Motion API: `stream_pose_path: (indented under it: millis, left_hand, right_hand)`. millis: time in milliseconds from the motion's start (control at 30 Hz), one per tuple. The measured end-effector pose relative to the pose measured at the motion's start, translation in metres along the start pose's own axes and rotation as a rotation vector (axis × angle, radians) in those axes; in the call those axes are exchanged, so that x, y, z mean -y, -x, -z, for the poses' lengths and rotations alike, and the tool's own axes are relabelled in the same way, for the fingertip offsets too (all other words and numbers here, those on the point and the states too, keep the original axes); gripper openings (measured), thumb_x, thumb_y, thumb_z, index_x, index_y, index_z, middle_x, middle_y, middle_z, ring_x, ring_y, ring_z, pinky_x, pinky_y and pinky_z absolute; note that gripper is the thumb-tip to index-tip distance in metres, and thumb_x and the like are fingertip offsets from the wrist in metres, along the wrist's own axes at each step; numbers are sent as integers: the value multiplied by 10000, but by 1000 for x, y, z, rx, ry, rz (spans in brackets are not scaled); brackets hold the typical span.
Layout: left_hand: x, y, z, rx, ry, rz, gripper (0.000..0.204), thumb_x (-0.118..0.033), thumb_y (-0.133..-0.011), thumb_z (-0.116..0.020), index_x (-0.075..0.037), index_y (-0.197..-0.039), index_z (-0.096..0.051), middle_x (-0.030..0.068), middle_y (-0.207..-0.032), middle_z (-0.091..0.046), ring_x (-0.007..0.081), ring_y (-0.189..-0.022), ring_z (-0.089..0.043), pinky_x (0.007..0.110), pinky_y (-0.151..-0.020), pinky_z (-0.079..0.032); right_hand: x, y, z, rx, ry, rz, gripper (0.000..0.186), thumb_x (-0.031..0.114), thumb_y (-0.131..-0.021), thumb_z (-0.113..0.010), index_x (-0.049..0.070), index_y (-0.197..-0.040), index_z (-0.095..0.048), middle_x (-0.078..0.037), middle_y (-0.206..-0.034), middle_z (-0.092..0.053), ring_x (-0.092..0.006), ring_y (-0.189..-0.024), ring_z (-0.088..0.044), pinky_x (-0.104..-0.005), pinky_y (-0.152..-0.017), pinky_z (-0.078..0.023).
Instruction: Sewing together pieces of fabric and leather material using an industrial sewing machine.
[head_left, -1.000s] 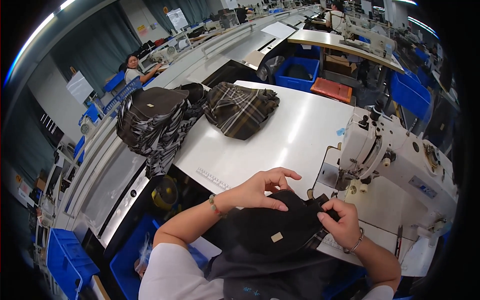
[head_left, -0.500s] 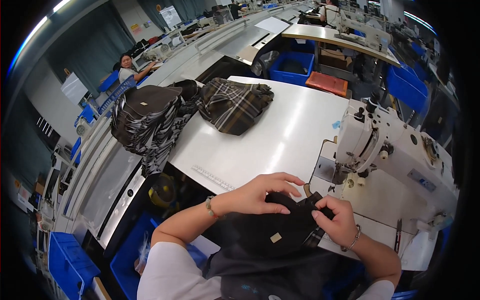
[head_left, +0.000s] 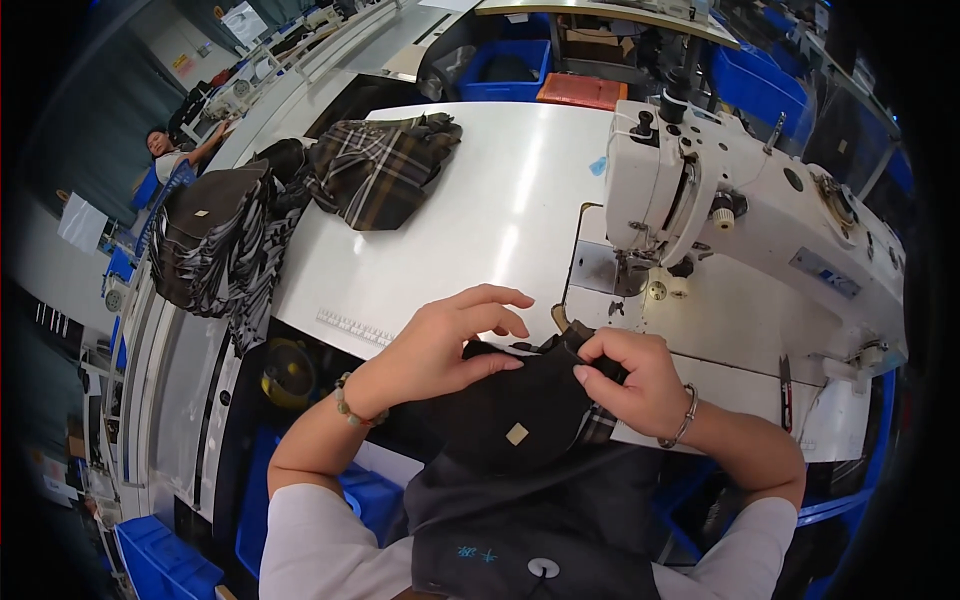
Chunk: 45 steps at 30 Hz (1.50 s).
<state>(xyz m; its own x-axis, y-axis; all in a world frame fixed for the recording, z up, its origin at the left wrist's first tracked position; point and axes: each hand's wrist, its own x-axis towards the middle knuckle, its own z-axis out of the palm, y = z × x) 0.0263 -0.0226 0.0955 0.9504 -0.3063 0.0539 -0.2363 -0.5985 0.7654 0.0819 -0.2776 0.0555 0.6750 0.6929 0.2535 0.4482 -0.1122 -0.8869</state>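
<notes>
A dark cap [head_left: 490, 410] with a small beige tag on its smooth face lies over my lap at the table's front edge, a strip of plaid showing at its right side. My right hand [head_left: 630, 375] pinches the cap's upper right edge between thumb and fingers. My left hand [head_left: 455, 340] has its thumb on the dark face and the cap's edge between thumb and palm; its upper two fingers are raised apart, the lower ones partly hidden. A tan curved strip [head_left: 560, 318] sticks up beside the right fingertips. The sewing machine [head_left: 640, 190] stands just beyond, its needle area right of the cap.
Plaid caps [head_left: 375, 170] lie on the white table [head_left: 490, 230]. Left of them is a pile of black-and-white patterned caps [head_left: 215, 230]. A clear ruler [head_left: 352, 326] lies near the front edge, and dark snips [head_left: 786, 390] at the right. Blue bins [head_left: 500, 85] stand behind.
My view has tilted down and turned right, so the table and machine appear higher and further left. Both hands keep nearly the same hold on the cap.
</notes>
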Motion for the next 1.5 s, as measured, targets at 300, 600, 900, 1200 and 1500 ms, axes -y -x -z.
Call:
stream_pose_path:
  millis: [300, 600, 900, 1200, 1500]
  left_hand:
    - [13, 5, -4, 29, 168, -198, 181, -86, -794, -806, -62, -915, -674, 82, -1215, -657, 99, -782, -643, 214, -523, -486]
    - [30, 28, -9, 262, 623, 264, 362, -127, -929, -669, -23, -1267, -592, 23, -1123, -651, 63, -802, -601, 200, -608, -497]
    - [53, 34, -29, -75, 60, -28, 131, -113, -939, -630, 9, -986, -624, 142, -902, -633, 249, -783, -580, 345, -734, -479]
    - [35, 29, -14, -241, 722, 73, 213, 15, -920, -624, -82, -1078, -520, 144, -1397, -530, 54, -800, -567, 212, -723, -474]
    - [25, 1, -18, 101, 496, 94, 196, -78, -733, -863, -25, -854, -718, 86, -1119, -673, 142, -976, -629, 260, -848, -476]
  right_hand:
    - [-3, 1, -5, -37, 40, 17, 90, 65, -827, -681, 3, -851, -621, -99, -723, -630, -208, -622, -603, -307, -589, -464]
    - [-5, 1, -3, -50, 6, -59, 94, 43, -819, -682, -18, -827, -610, -84, -697, -620, -146, -618, -566, -279, -586, -444]
    - [-7, 5, -4, -5, -69, -155, 97, 46, -829, -679, -12, -810, -603, -28, -671, -592, -74, -604, -509, -243, -569, -415]
    - [-3, -2, -1, 24, -147, -177, 98, 62, -856, -665, -13, -844, -604, -52, -710, -605, -106, -623, -542, -264, -584, -436]
    - [-6, 3, -1, 44, -124, -87, 83, 51, -878, -654, -5, -847, -601, -22, -745, -598, -69, -637, -511, -245, -562, -407]
